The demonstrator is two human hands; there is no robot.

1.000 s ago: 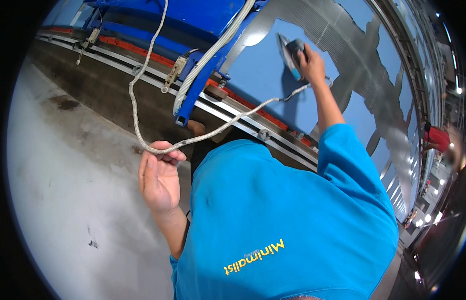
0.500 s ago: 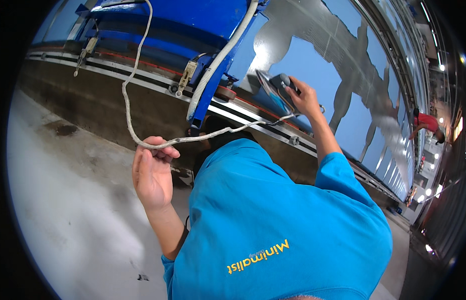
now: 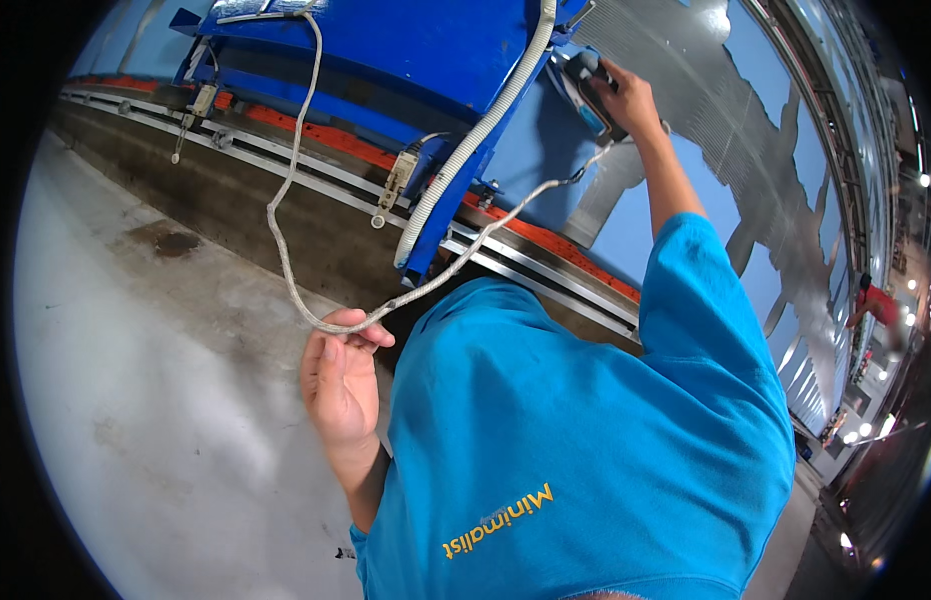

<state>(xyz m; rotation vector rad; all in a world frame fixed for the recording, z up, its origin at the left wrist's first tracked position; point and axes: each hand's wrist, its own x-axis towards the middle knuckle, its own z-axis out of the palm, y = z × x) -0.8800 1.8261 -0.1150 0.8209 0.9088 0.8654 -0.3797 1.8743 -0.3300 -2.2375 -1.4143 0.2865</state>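
My right hand [image 3: 631,100] is raised at arm's length and grips a dark hand-held tool [image 3: 589,88] pressed against a blue panel with bare metal patches [image 3: 726,130]. A grey braided hose [image 3: 286,230] runs from the tool down in a loop to my left hand [image 3: 338,375], which holds the loop across loosely curled fingers near my waist. The hose then rises to the top of a blue machine frame [image 3: 406,50]. My blue shirt [image 3: 566,450] fills the lower right.
A white corrugated hose [image 3: 476,130] hangs down the blue frame. A metal rail with a red strip [image 3: 526,245] runs along the panel's base. Grey concrete floor [image 3: 136,380] lies to the left. A person in red [image 3: 876,300] stands far off at the right.
My right hand has slid the tool up and left along the panel. My left hand still holds the hose loop and has stayed near my waist.
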